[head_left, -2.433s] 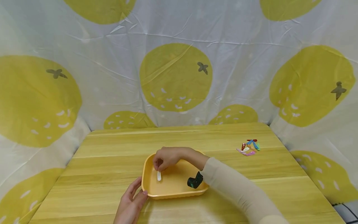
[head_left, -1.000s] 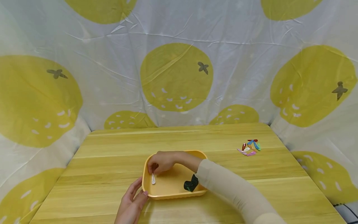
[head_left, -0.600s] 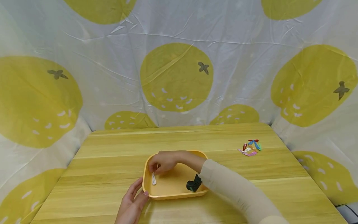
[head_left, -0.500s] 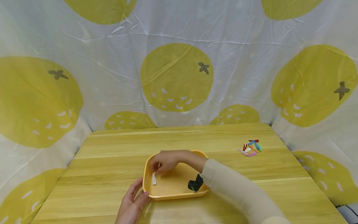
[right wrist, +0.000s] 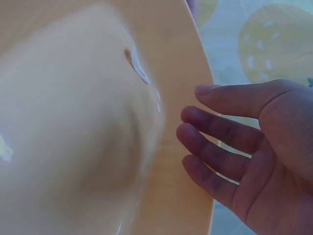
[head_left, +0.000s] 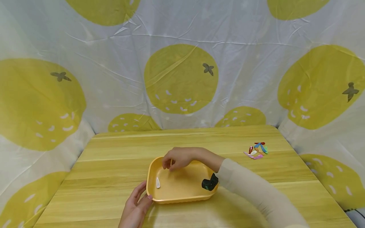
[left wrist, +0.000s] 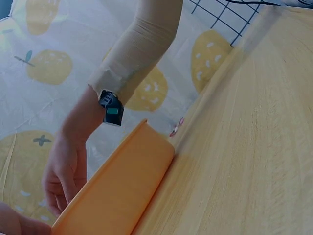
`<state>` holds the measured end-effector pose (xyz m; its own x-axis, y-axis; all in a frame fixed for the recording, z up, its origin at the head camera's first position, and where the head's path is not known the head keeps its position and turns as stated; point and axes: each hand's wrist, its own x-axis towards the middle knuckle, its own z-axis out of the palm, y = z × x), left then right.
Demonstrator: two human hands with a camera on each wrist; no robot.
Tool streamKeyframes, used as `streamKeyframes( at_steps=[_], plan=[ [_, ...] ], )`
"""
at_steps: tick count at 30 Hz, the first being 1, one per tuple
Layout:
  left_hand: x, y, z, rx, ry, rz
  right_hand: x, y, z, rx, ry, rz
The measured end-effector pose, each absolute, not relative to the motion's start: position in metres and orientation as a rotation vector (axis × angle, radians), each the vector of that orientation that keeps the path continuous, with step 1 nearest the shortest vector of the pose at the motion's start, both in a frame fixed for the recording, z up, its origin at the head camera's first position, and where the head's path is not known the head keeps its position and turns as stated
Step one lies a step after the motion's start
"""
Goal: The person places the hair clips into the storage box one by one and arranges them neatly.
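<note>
A white snap hair clip lies at the left end of the shallow yellow tray; the right wrist view also shows the clip by the tray wall. My right hand is over the back part of the tray, apart from the clip. In the right wrist view its fingers are loosely bent with nothing between them. My left hand holds the tray's front left corner, thumb at the rim and fingers along the outer left wall.
Several coloured hair clips lie in a small pile at the back right of the wooden table. A black wrist camera sits on my right wrist. A fruit-patterned curtain closes off the back and sides.
My right hand has let go of the white hair clip and moved up and to the right. The clip stays at the tray's left end. The left hand keeps its place.
</note>
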<state>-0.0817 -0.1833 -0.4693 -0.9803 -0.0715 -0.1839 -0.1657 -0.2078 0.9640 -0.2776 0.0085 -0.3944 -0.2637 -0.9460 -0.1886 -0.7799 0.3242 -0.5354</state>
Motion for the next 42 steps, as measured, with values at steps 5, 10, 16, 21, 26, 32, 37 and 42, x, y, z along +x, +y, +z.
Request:
streamKeyframes(
  at_steps=[5,10,16,21,26,32,37,42],
  plan=[
    [-0.082,-0.184,-0.469,-0.291,1.941,2.376,-0.28,0.023,-0.389,-1.474,2.135,-0.485],
    [-0.082,-0.184,-0.469,-0.294,1.939,2.38,-0.283,0.037,-0.383,-1.445,2.16,-0.488],
    [-0.082,-0.185,-0.469,-0.315,1.94,2.38,-0.285,0.058,-0.374,-1.404,2.179,-0.533],
    [-0.081,-0.185,-0.468,-0.312,1.933,2.386,-0.287,0.076,-0.369,-1.381,2.202,-0.549],
    [-0.081,-0.185,-0.469,-0.313,1.931,2.388,-0.292,0.094,-0.366,-1.361,2.23,-0.573],
    [-0.08,-0.184,-0.469,-0.302,1.926,2.384,-0.295,0.118,-0.363,-1.333,2.255,-0.617],
    [-0.08,-0.184,-0.469,-0.275,1.938,2.375,-0.295,0.136,-0.364,-1.277,2.28,-0.641],
    [-0.08,-0.184,-0.468,-0.293,1.933,2.375,-0.294,0.153,-0.361,-1.235,2.301,-0.694]
  ],
)
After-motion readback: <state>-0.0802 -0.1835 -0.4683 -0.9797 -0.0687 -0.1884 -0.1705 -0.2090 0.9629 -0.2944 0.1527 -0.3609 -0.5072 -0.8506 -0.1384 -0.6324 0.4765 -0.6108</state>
